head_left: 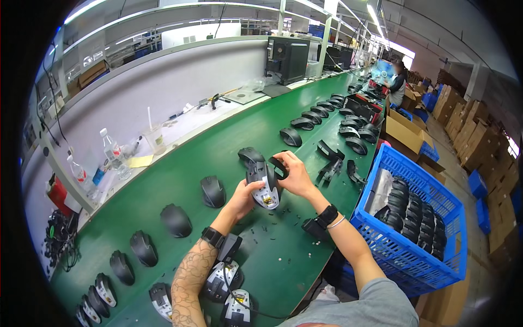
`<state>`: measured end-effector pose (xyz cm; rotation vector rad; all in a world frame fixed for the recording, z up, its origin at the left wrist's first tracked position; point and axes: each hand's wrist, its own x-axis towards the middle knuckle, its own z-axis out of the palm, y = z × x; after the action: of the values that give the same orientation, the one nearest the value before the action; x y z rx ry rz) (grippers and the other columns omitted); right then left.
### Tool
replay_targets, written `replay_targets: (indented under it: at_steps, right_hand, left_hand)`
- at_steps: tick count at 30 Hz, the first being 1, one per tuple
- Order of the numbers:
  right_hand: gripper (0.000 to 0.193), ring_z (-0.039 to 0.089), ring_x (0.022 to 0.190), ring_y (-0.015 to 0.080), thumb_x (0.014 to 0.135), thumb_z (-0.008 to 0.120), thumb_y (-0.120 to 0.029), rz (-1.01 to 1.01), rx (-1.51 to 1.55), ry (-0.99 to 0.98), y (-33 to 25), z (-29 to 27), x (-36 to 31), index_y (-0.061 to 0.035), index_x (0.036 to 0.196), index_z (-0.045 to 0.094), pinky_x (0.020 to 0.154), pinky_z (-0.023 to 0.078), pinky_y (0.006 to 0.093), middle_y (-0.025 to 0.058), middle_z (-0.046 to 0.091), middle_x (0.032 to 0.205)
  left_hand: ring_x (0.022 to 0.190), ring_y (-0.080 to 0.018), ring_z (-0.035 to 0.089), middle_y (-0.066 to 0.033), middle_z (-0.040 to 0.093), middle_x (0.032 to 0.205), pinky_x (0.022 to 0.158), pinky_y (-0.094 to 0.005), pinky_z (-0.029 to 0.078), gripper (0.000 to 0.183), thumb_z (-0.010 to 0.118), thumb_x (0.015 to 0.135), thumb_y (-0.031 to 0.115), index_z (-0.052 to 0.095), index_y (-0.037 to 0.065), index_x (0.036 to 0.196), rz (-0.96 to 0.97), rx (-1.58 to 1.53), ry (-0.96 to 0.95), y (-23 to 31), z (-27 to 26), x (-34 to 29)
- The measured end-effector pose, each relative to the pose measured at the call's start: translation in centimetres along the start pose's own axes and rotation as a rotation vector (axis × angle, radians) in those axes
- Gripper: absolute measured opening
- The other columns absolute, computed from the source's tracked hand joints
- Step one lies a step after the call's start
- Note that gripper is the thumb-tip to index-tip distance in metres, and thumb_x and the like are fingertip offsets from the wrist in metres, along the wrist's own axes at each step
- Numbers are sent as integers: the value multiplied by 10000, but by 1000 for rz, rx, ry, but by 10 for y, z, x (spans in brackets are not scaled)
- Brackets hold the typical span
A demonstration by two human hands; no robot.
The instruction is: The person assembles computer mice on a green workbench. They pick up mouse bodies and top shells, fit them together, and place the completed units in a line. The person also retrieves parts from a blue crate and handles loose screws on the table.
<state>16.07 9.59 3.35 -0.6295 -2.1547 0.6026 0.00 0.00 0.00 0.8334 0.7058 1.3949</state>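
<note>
My left hand (243, 199) grips a computer mouse (263, 184) whose white and grey inner base shows at the near end. At the mouse's right edge, my right hand (295, 175) pinches a curved black shell piece (279, 168). I cannot tell whether this piece still touches the mouse body. Just behind the held mouse, another black mouse (250, 156) lies on the green bench (229, 128). Loose black shell parts (330, 163) are to the right of my right hand. Below my left forearm lie opened mice (224, 279) with white bases.
A row of black mice (144, 248) runs along the bench's left part, with more toward the far end. On my right stands a blue crate (406, 218) packed with black mice. Bottles (113, 150) and a cup (154, 139) stand on the ledge. A person (397, 84) works far down the bench.
</note>
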Motion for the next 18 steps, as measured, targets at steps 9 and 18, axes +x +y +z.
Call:
replay_targets:
  at_steps: [9, 18]
  right_hand:
    - [520, 572, 897, 235, 644, 703, -47, -33, 193, 236, -2, 8, -10, -74, 1140, 549, 767, 504, 337, 112, 560, 1038]
    - [325, 543, 969, 268, 672, 696, -38, -127, -12, 276, 18, 9, -19, -56, 995, 669, 802, 489, 350, 135, 519, 1132]
  left_hand:
    - [918, -192, 608, -60, 618, 1009, 833, -404, 480, 357, 641, 801, 198, 536, 30, 1097, 72, -29, -29, 20, 9, -4]
    - [891, -164, 610, -47, 619, 986, 788, -332, 507, 305, 646, 822, 201, 545, 51, 1068, 64, -54, 302, 37, 17, -3]
